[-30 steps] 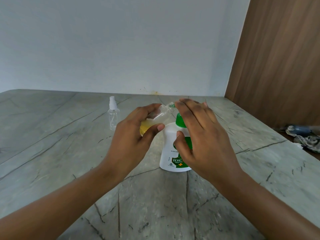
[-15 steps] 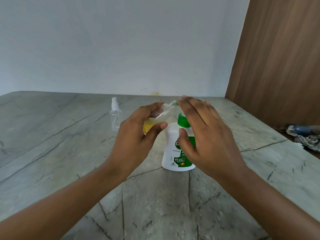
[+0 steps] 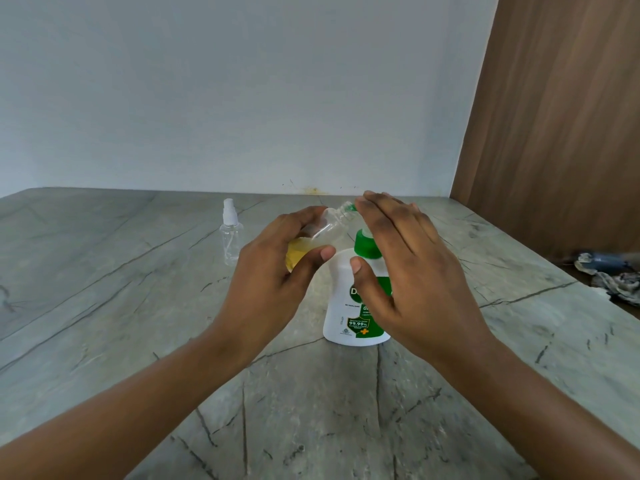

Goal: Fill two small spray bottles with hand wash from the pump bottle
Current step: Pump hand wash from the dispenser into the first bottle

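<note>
We hold the open spray bottle [image 3: 323, 233] tilted in our left hand [image 3: 273, 282], grip clamped on its body, neck at the nozzle of the pump bottle [image 3: 349, 299] standing on the surface [image 3: 138, 306]. Our right hand [image 3: 405, 268] lies flat on the pump, fingers apart. Misalignment at the narrow neck would likely spill soap; the second spray bottle [image 3: 231, 233] stands capped, apparently empty.

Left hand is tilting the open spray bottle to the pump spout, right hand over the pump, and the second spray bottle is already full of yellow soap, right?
Not quite. In the head view the second spray bottle stands capped, clear and empty.
</note>
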A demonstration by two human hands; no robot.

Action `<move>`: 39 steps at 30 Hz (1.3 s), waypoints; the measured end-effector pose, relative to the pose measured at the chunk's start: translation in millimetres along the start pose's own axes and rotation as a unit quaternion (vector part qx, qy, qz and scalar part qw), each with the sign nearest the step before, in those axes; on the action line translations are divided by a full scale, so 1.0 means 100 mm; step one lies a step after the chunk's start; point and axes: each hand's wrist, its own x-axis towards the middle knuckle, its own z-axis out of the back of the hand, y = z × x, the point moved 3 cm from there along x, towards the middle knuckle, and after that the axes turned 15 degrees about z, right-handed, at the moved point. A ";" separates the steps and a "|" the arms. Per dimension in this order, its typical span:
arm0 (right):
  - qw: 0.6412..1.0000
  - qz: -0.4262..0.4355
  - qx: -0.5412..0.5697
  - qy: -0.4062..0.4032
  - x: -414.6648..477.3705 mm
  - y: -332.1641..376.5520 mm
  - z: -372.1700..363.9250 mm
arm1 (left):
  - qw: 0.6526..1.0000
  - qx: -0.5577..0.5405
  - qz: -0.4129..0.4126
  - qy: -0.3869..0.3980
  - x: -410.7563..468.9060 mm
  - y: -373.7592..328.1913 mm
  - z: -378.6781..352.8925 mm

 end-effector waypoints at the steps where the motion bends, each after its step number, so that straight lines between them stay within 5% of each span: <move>1: 1.000 0.001 0.002 -0.002 0.00 0.00 0.00 | 1.000 -0.001 0.001 0.000 0.00 0.01 -0.01; 39: 0.999 0.005 -0.038 0.022 -0.02 0.03 0.01 | 1.000 0.000 -0.020 -0.014 0.01 0.00 0.01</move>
